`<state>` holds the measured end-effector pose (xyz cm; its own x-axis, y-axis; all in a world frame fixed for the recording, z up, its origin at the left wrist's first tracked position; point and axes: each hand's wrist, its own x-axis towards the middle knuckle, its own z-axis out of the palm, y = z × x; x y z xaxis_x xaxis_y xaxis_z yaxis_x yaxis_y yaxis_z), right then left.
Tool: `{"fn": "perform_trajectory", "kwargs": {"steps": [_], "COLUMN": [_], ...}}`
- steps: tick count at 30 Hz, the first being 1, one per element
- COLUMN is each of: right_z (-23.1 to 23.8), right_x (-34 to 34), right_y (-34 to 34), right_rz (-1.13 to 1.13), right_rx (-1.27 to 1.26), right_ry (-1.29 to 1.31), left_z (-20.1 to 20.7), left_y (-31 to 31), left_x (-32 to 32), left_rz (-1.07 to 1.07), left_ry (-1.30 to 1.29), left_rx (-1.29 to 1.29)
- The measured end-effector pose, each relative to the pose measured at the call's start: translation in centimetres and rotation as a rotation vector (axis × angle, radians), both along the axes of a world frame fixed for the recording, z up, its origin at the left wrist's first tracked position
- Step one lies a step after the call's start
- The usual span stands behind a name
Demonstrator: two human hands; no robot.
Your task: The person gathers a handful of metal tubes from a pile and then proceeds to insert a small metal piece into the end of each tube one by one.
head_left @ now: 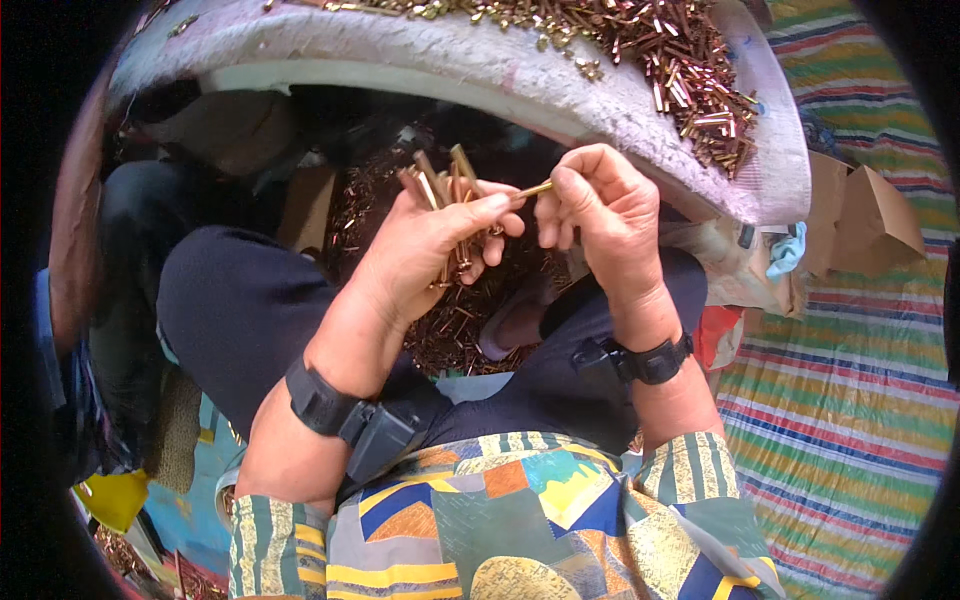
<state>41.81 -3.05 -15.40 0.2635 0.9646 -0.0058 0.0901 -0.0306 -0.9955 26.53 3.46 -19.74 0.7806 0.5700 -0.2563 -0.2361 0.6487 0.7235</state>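
Observation:
My left hand (425,235) is wrapped round a bunch of gold-coloured metal bolts (428,180), their shafts sticking up past the fingers and some wider ends showing below. One slender gold bolt (535,189) spans the gap between my hands. Its one end is at my left thumb and fingertips, while the thumb and forefinger of my right hand (603,200) pinch the other. The remaining right fingers are curled. Both hands are above a heap of similar metal pieces (450,325) lying between my legs, just short of the table's near edge.
A pale, worn table (400,50) curves across the top, with a pile of shiny metal pieces (690,80) on its right part. Cardboard (880,225) and a light-blue cloth (787,250) lie right, beside a striped sheet (840,420). Another person's dark-clothed leg (130,290) is at left.

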Motion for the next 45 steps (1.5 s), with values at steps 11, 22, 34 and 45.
{"fn": "perform_trajectory", "kwargs": {"steps": [11,22,34,45], "right_z": [1.7,1.8,1.3,3.6], "right_x": [0.6,7.6,13.7,7.0], "right_y": [-0.3,4.0,7.4,4.0], "right_rz": [0.026,-0.303,-0.298,0.067], "right_rx": [0.132,0.22,-0.3,-0.076], "right_ry": [-0.175,-0.928,-1.619,-0.44], "left_z": [-0.5,0.7,0.6,0.4], "left_y": [-0.1,-0.8,-0.6,-0.5], "left_x": [-0.5,-0.2,-1.0,-1.4], "left_rz": [0.302,0.165,0.223,0.249], "left_ry": [0.084,0.04,-0.03,-0.016], "left_rx": [-0.38,-0.155,0.051,0.006]}}
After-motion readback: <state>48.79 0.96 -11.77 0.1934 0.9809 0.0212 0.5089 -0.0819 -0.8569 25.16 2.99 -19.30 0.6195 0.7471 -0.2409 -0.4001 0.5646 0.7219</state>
